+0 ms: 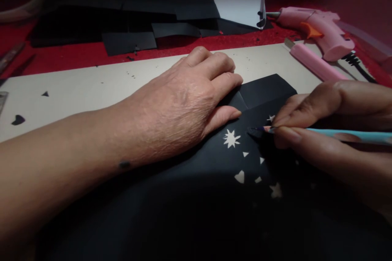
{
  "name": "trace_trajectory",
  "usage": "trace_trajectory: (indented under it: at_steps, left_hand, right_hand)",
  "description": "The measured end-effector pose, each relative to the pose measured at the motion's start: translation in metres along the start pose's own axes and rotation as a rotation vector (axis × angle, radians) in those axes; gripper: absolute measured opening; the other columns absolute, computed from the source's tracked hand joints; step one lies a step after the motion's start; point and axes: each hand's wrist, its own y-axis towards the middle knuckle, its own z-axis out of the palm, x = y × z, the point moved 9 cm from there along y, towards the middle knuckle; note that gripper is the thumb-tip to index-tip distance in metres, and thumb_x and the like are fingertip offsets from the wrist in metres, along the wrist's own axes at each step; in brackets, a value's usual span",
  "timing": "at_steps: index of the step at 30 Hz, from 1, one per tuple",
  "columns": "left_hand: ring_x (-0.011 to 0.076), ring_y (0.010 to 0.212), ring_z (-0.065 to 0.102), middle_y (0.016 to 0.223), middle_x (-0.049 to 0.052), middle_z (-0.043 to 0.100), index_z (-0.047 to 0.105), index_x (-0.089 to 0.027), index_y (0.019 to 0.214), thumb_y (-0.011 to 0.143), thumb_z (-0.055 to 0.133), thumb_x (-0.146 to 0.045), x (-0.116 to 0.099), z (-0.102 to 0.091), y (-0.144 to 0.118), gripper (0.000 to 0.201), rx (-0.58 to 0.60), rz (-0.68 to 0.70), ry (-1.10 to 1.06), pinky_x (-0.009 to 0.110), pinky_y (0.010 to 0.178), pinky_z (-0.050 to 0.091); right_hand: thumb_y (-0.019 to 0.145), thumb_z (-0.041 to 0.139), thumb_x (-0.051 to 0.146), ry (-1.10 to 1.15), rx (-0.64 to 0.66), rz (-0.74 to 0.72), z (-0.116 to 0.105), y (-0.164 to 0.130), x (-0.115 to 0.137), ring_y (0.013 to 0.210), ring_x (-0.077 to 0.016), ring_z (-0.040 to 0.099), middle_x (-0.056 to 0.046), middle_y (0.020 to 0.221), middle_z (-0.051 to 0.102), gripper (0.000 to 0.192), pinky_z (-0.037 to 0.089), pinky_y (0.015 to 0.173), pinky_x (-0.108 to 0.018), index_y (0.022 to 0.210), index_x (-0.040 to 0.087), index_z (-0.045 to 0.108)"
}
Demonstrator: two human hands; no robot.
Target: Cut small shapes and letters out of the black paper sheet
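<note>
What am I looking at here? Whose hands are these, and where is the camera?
There is no machine here, just a person working with two bare hands. The one picture comes from a camera worn on that person's head, looking down at the work.

The left hand lies flat on a sheet of black paper, pressing it down. The right hand holds a light blue craft knife, with its tip on the paper. Small stars, a heart and triangles are already cut out of it.

The paper lies on a pale mat over a red surface. Further back are more black paper pieces, a pink glue gun and a pink cutter.
</note>
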Motion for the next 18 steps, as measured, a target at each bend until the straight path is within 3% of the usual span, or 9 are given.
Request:
trace_trajectory:
  at_steps: [4,8,13,18]
  left_hand:
    - [0.0341,0.123,0.06,0.142,0.015,0.066,0.067,-0.014,0.139,0.109,0.048,-0.049,0.001,0.0,-0.001,0.05,-0.004,0.001,-0.01,0.052,0.11,0.051]
    - [0.0341,0.124,0.06,0.14,0.015,0.067,0.067,-0.015,0.138,0.109,0.048,-0.05,0.001,-0.001,-0.001,0.049,-0.024,0.015,-0.028,0.053,0.112,0.052]
    - [0.0353,0.126,0.06,0.14,0.018,0.066,0.066,-0.009,0.14,0.109,0.051,-0.048,0.001,0.0,-0.001,0.052,-0.017,0.02,-0.047,0.052,0.114,0.05]
    - [0.0348,0.13,0.059,0.143,0.019,0.065,0.063,-0.01,0.143,0.11,0.049,-0.047,0.002,0.002,-0.002,0.052,0.009,0.021,-0.026,0.054,0.114,0.05]
  right_hand:
    - [0.081,0.085,0.057,0.193,-0.047,0.097,-0.004,0.001,-0.011,0.048,-0.0182,0.067,0.0,0.078,0.08,0.027,0.042,0.03,-0.028,0.075,0.034,0.072]
    - [0.088,0.082,0.044,0.354,-0.075,0.112,-0.003,0.005,-0.011,0.053,-0.0159,0.07,0.004,0.072,0.079,0.007,0.047,0.038,-0.026,0.084,0.04,0.078]
    - [0.092,0.078,0.037,0.453,-0.098,0.152,0.001,0.009,-0.007,0.057,-0.0111,0.069,0.006,0.069,0.076,0.009,0.051,0.051,-0.024,0.084,0.039,0.08]
    - [0.082,0.085,0.037,0.464,-0.129,0.167,-0.002,0.008,-0.01,0.057,-0.0115,0.067,0.005,0.069,0.077,0.005,0.047,0.047,-0.022,0.079,0.04,0.082]
